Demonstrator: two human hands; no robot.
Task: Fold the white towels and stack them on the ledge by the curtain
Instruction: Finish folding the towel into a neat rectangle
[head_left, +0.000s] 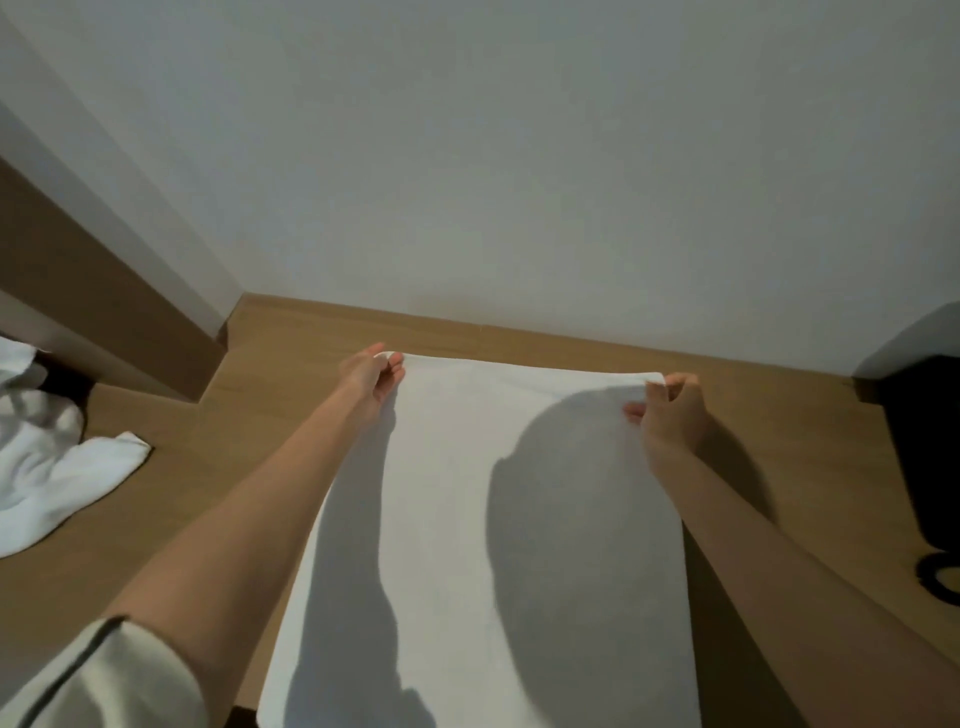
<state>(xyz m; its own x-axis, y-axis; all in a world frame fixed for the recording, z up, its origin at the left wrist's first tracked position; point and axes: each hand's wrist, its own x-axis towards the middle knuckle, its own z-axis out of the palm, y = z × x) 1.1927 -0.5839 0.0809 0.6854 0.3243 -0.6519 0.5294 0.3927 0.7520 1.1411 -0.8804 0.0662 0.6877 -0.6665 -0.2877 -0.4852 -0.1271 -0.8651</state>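
Observation:
A white towel (457, 467) lies spread lengthwise on the wooden surface (260, 374), reaching from the near edge to close by the wall. My left hand (370, 376) pinches its far left corner. My right hand (672, 410) pinches the far right corner, fingers curled over the edge. Both far corners are lifted slightly off the wood. A crumpled heap of white towels (47, 467) lies at the left edge of the view.
A white wall (519, 182) rises directly behind the towel. A brown wooden panel (104, 312) angles in at the left. At the right stand a dark object (930, 457) and a black ring-shaped cable (940, 577).

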